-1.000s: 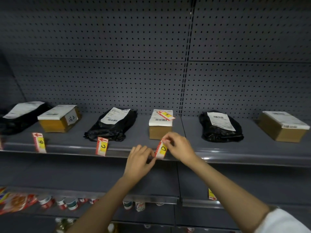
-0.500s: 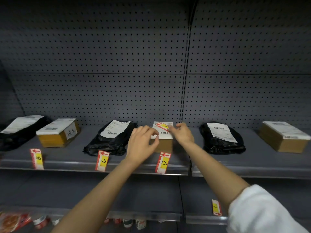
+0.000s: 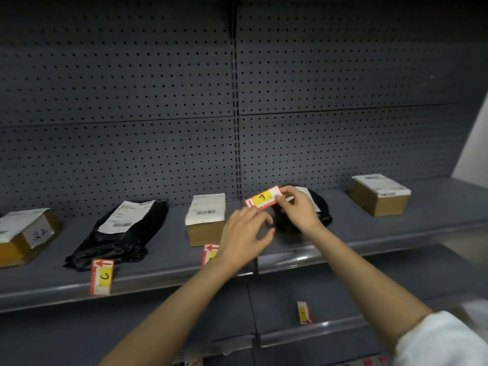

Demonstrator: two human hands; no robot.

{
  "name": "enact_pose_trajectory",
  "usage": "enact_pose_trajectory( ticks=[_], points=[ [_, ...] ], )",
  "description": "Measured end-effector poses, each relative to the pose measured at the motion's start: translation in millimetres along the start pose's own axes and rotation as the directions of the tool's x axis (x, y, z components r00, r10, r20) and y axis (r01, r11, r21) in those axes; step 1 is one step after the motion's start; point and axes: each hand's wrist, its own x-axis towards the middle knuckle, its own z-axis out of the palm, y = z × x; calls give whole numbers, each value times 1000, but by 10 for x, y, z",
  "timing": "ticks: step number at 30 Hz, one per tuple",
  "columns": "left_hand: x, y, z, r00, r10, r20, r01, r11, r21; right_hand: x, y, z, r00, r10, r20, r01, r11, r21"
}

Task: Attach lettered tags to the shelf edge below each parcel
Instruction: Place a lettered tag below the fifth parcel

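I've got the E tag (image 3: 262,199) pinched by its right end in my right hand (image 3: 298,210), thumb and forefinger closed on it, lifted over the shelf in front of the black bag (image 3: 320,207). It's held flat and sideways w/ the letter facing up, prob so I can read it and peel or turn it before it goes on. Left hand (image 3: 245,233) sits just below the tag's left end, fingers half curled and loose, nothing in it; looks ready to take the free end and steady it.

The tag isn't on the shelf edge (image 3: 369,244) yet. That strip below the black bag is bare, so I reckon that's where it goes. The C tag (image 3: 102,277) already hangs on the edge under the other black bag (image 3: 118,239); another tag (image 3: 210,253) hangs below the small box (image 3: 206,220), half hidden by my left wrist, letter not readable. Far right box (image 3: 380,194) has no tag below it either, so at least two left.
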Motion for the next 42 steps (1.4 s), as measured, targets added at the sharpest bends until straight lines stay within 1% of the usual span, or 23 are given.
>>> enact_pose_trajectory(
  ticks=[3, 6, 10, 13, 15, 18, 21, 23, 27, 29, 33, 35, 38, 39, 40, 42],
  points=[
    [43, 298, 378, 994, 66, 92, -66, 998, -10, -88, 128, -503, 1000, -5, -19, 3, 996, -88],
    [68, 523, 708, 986, 76, 147, -77, 997, 2, -146, 274, -909, 1000, -21, 17, 24, 982, -185],
    [9, 698, 1058, 974, 4, 226, -21, 997, 71, -206, 496, -1320, 993, -36, 116, 69, 953, -294],
    [-30, 762, 1201, 963, -89, 254, 41, 982, 187, -203, 618, -1494, 979, -54, 196, 117, 939, -323],
    [-39, 809, 1250, 963, -141, 230, 83, 966, 245, -188, 677, -1533, 969, -78, 233, 155, 931, -332],
    [-69, 885, 1308, 963, -203, 179, 152, 953, 262, -190, 744, -1526, 943, -141, 300, 249, 899, -361],
    [-81, 915, 1324, 965, -223, 140, 184, 952, 245, -191, 800, -1509, 921, -205, 332, 326, 871, -367],
    [-76, 917, 1314, 964, -225, 139, 190, 955, 228, -179, 821, -1499, 906, -235, 351, 364, 856, -366],
    [-44, 988, 1327, 951, -275, 143, 232, 937, 262, -152, 837, -1479, 881, -258, 397, 408, 840, -358],
    [-29, 1036, 1358, 942, -307, 133, 262, 924, 278, -148, 859, -1479, 876, -269, 400, 419, 834, -358],
    [-44, 1098, 1380, 942, -321, 104, 272, 905, 327, -175, 880, -1484, 863, -319, 392, 459, 819, -344],
    [-66, 1139, 1366, 942, -324, 86, 281, 903, 324, -204, 883, -1454, 856, -316, 410, 464, 819, -337],
    [-144, 1190, 1322, 937, -344, 62, 312, 904, 293, -258, 898, -1365, 817, -251, 520, 487, 783, -387],
    [-188, 1201, 1302, 934, -352, 54, 323, 900, 293, -276, 912, -1342, 811, -236, 535, 486, 781, -393],
    [-241, 1207, 1281, 935, -353, 41, 326, 897, 297, -294, 930, -1330, 819, -242, 521, 478, 790, -385],
    [-345, 1221, 1244, 938, -346, -12, 335, 897, 289, -343, 991, -1346, 856, -318, 407, 467, 814, -346]
  ],
)
